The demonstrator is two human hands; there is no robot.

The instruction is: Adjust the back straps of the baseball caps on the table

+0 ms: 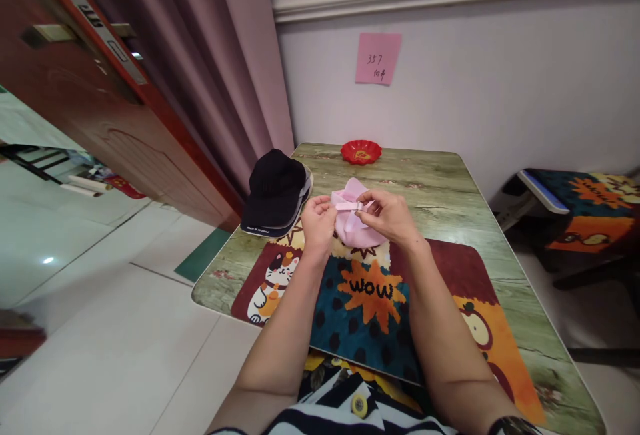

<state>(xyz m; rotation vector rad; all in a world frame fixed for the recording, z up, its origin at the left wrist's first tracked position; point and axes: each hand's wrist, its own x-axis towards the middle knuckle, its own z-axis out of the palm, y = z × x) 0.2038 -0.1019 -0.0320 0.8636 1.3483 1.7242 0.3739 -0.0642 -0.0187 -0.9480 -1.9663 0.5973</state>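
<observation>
A pale pink baseball cap (353,229) is held up over the patterned mat, its adjustable back strap turned toward me. My left hand (320,221) pinches the cap at the left end of that strap. With thumb and fingers, my right hand (386,213) grips the strap's right part, close to a small metal buckle (359,207). Left of my hands, a stack of caps lies on the table, a black cap (273,185) on top and dark and light brims showing under it.
The wood-patterned table (425,185) carries a red scalloped dish (361,151) at its back and a colourful mat (360,328) at its front. A wall with a pink note (379,59) stands behind. A curtain and wooden door (145,148) are left, a stool (590,195) right.
</observation>
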